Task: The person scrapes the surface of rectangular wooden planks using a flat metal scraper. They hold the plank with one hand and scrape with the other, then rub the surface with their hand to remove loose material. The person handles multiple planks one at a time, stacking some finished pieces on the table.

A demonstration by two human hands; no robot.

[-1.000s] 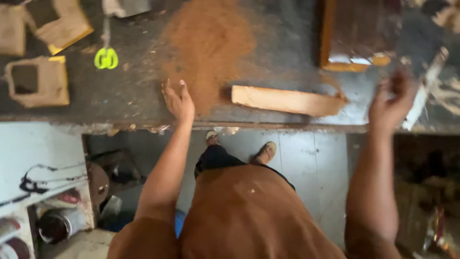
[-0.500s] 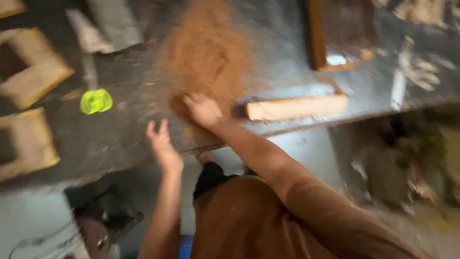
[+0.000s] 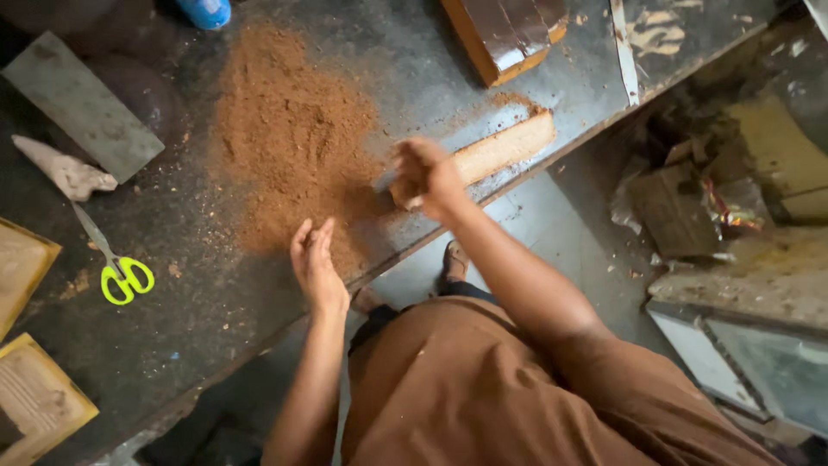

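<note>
Here, hands (image 3: 315, 259) beside powdery sawdust (image 3: 289, 138)

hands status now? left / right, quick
Left hand: open, holds nothing, fingers at the edge of the brown powder pile.
Right hand: closed on the end of the wooden block.

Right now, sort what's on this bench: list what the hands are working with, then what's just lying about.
In hand:
- brown powder pile, left hand at its edge
- pale wooden block, right hand on its end

Lying about:
- yellow-handled scissors
- grey flat slab
- dark brown block
- blue object
- wooden frames
</note>
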